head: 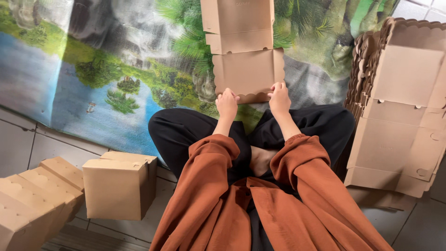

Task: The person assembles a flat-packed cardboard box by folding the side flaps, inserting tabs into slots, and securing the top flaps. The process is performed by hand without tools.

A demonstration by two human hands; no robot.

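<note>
I sit cross-legged on the floor with a flat, unfolded brown cardboard box blank (246, 56) lying in front of my knees on a printed landscape mat of green trees and blue water (93, 79). My left hand (226, 104) presses on the near scalloped edge of the blank, at its left corner, fingers curled down onto the cardboard. My right hand (279, 98) rests on the same edge at the right corner, fingers bent over it; neither grip pinches, both press flat. To the right of the blank leans a stack of flat brown cardboard blanks (399, 107). To the left of my knee stand folded brown cardboard boxes (116, 186) on the grey tiled floor (28, 144).
</note>
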